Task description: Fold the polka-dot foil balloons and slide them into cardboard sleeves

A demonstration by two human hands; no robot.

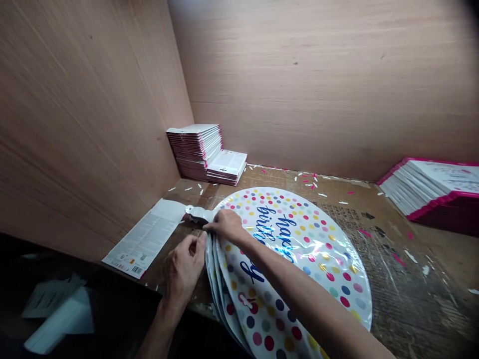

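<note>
A stack of round flat foil balloons, white with coloured dots and blue "happy birthday" lettering, lies on the cardboard-covered surface and hangs over its front edge. My right hand is closed on the neck end of the balloons, at their left side. Just below it, my left hand has thumb and fingers pinched together at the balloons' left edge; what it grips, if anything, is hidden. The balloon tails stick out left of my right hand. A printed white card lies to the left.
Stacked folded cards stand in the back left corner, with a lower pile beside them. Another card stack lies at the right. Pink and white paper scraps dot the cardboard. Wooden panels rise behind and at the left.
</note>
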